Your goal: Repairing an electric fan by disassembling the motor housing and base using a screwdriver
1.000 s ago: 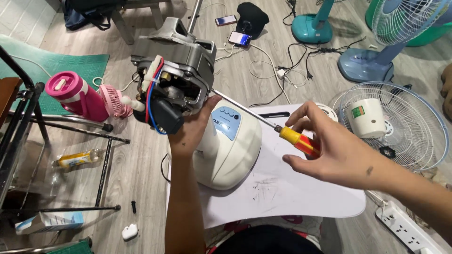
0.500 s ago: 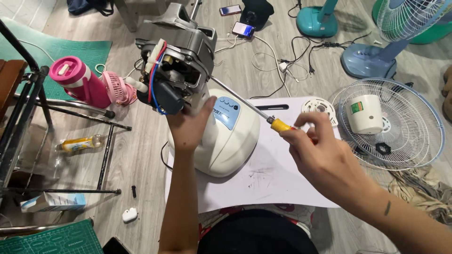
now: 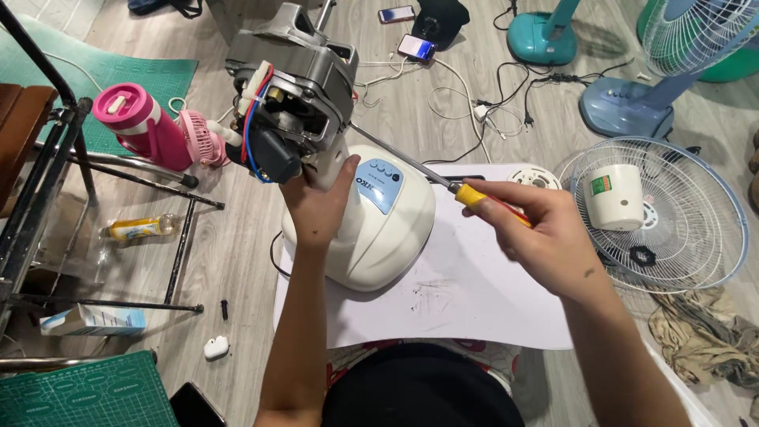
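Observation:
My left hand point(image 3: 320, 202) grips the neck under a grey fan motor point(image 3: 288, 91) with red, blue and white wires and a black capacitor, held above a cream fan base point(image 3: 379, 229) that has a blue control panel. My right hand point(image 3: 541, 237) holds a screwdriver point(image 3: 443, 180) by its yellow and red handle. The long metal shaft reaches up-left, its tip against the right side of the motor. The base rests on a white board point(image 3: 466, 296) on the floor.
A wire fan guard point(image 3: 696, 229) with a white cup-shaped part lies at right, rags below it. Two standing fans, cables and phones are at the back. A pink bottle point(image 3: 146, 130), small pink fan, metal stand legs, green mats and an earbud case lie at left.
My right hand has brought the screwdriver up and left, so its tip now touches the motor. The motor and my left hand have stayed over the base as the view shifted.

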